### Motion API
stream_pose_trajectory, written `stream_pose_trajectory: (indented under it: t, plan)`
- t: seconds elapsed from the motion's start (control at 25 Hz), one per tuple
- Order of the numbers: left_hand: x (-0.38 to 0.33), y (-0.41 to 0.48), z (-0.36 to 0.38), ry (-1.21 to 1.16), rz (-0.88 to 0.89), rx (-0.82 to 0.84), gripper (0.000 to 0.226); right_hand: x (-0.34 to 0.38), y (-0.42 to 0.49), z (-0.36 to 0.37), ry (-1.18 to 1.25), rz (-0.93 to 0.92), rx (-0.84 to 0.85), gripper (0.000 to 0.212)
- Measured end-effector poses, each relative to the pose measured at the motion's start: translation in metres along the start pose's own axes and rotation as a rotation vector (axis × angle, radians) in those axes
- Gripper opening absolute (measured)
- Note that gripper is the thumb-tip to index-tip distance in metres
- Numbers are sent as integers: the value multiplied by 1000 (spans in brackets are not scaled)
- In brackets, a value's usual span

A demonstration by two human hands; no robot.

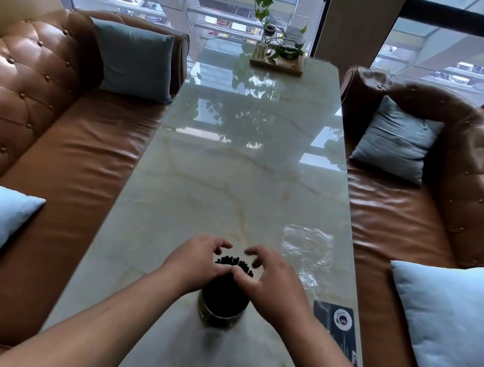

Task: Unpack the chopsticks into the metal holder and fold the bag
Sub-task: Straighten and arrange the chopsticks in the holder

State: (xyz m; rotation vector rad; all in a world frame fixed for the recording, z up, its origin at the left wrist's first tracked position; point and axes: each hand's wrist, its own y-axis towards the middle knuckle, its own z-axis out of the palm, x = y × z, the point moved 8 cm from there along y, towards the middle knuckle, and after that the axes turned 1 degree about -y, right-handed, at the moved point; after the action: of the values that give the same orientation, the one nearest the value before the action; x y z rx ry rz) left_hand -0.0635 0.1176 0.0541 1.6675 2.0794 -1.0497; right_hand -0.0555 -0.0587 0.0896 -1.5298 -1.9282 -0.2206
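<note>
Both hands cup the black chopsticks standing in the metal holder near the bench front edge. Left hand and right hand curl loosely around the bundle tops, fingers partly spread. Clear bag lies flat, empty-looking, just right of the holder. Risk: pressing sideways tips the holder, spilling sticks; the slick bag may slide off when grabbed.

Wide open marble table ahead of you, nothing till the wooden tray w/ plants at the far end. Right side: clear bag lying flat, then a dark card near the edge. Left side bare to the edge. Both hands crowd the chopsticks in the holder, blocking approach from above.
</note>
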Motion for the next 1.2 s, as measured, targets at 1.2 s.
stream_pose_trajectory:
  t: [1.2]
  plan:
    - [-70,-18,-136,153,257,-146,12,-16,5,-4,9,4,-12,26]
